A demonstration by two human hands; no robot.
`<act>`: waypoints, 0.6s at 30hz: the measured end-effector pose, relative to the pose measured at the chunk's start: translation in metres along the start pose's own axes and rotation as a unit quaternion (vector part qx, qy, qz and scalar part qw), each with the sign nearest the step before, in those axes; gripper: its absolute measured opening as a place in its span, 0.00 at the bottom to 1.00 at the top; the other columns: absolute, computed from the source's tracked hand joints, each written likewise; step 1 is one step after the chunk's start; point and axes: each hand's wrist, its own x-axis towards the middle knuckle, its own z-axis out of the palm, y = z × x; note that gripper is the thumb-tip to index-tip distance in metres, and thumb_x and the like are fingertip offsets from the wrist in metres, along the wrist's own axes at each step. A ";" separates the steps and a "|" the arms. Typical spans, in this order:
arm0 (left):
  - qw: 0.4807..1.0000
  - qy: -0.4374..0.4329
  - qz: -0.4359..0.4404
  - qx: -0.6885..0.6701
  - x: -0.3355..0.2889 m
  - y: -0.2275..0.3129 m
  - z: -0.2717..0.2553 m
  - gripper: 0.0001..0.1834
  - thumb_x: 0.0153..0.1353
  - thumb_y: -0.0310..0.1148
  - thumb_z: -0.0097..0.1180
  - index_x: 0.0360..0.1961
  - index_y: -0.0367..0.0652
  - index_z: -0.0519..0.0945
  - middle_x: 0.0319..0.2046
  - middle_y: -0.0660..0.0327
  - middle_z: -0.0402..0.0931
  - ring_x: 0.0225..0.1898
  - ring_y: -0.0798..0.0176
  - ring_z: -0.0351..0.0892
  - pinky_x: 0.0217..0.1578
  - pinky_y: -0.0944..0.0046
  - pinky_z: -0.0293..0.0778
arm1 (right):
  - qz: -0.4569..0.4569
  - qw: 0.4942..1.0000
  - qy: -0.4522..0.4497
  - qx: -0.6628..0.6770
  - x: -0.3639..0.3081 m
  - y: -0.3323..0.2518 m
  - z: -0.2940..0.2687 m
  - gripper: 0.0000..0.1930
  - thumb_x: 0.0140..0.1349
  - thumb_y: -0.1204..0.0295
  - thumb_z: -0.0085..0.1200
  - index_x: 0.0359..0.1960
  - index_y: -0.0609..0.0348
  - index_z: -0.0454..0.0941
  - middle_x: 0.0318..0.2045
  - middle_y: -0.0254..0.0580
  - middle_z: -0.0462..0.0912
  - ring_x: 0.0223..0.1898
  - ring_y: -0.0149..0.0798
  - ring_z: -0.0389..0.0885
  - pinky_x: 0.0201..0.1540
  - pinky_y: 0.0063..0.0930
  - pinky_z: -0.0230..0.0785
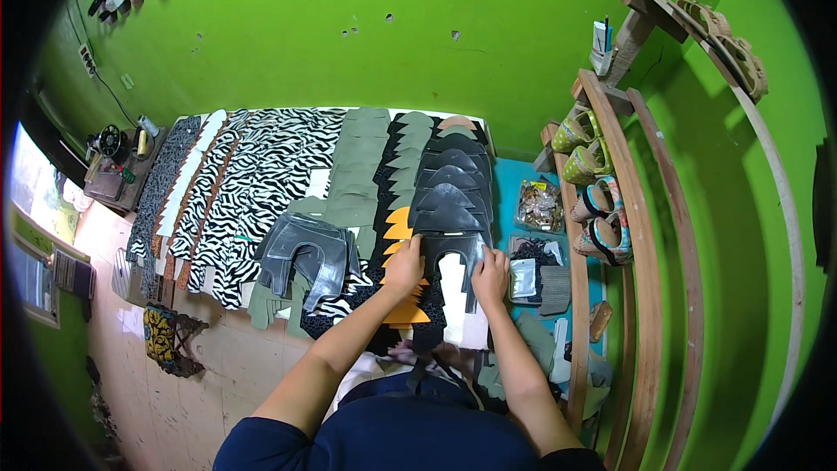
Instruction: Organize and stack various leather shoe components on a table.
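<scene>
Navy-blue shirt (427, 430), short sleeves (263, 443), bare forearms (344, 336), bare fingers (487, 258)

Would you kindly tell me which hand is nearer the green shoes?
Right: the right hand is left of the green shoes; the left hand is farther left.

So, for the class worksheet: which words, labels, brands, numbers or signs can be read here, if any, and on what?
None can be read.
Tall white packet at upper right: any print is too small to read.
Pale rectangular packet: too blurred to tell.
Black U-shaped sheet piece: no lettering can be made out.
Black-and-white zebra-striped pieces: only pattern shows.
</scene>
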 end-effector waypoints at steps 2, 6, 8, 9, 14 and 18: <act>0.995 -0.010 0.029 0.095 -0.002 -0.004 0.000 0.21 0.51 0.29 0.56 0.49 0.43 0.72 0.44 0.50 0.71 0.45 0.49 0.70 0.44 0.54 0.69 | -0.026 0.997 0.022 -0.070 -0.005 -0.005 -0.002 0.18 0.53 0.73 0.50 0.49 0.55 0.73 0.47 0.46 0.69 0.51 0.48 0.66 0.52 0.43 0.58; 0.974 0.126 0.093 0.165 -0.006 -0.006 0.001 0.16 0.46 0.30 0.56 0.40 0.47 0.77 0.42 0.55 0.71 0.45 0.54 0.68 0.42 0.58 0.64 | -0.108 0.991 0.041 -0.073 -0.010 -0.020 -0.002 0.18 0.53 0.73 0.50 0.47 0.55 0.73 0.49 0.46 0.68 0.51 0.48 0.65 0.54 0.44 0.55; 0.964 0.091 0.148 0.199 -0.006 -0.018 0.005 0.10 0.46 0.33 0.55 0.33 0.49 0.80 0.43 0.58 0.71 0.45 0.56 0.67 0.43 0.59 0.61 | -0.138 0.988 0.025 -0.063 -0.009 -0.024 0.005 0.16 0.52 0.73 0.50 0.44 0.56 0.75 0.46 0.44 0.71 0.50 0.47 0.66 0.53 0.43 0.55; 0.971 0.060 0.128 0.194 -0.007 -0.017 0.003 0.08 0.47 0.33 0.55 0.30 0.49 0.81 0.43 0.59 0.71 0.45 0.56 0.67 0.43 0.58 0.61 | -0.132 0.988 0.015 -0.080 -0.009 -0.027 0.008 0.15 0.52 0.73 0.50 0.43 0.56 0.75 0.45 0.43 0.71 0.50 0.46 0.67 0.52 0.42 0.55; 0.976 0.057 0.123 0.171 -0.009 -0.030 -0.021 0.08 0.48 0.34 0.55 0.31 0.48 0.81 0.41 0.60 0.71 0.44 0.58 0.68 0.42 0.58 0.62 | -0.124 0.990 0.032 -0.055 -0.007 -0.062 0.023 0.11 0.53 0.74 0.48 0.38 0.56 0.77 0.40 0.40 0.73 0.47 0.45 0.68 0.49 0.41 0.56; 0.979 0.086 0.115 0.147 -0.013 -0.065 -0.058 0.10 0.48 0.34 0.56 0.32 0.46 0.79 0.39 0.59 0.72 0.41 0.57 0.70 0.40 0.58 0.64 | -0.170 0.985 -0.009 0.003 -0.006 -0.109 0.043 0.10 0.54 0.72 0.49 0.38 0.55 0.77 0.40 0.40 0.73 0.45 0.43 0.70 0.48 0.38 0.59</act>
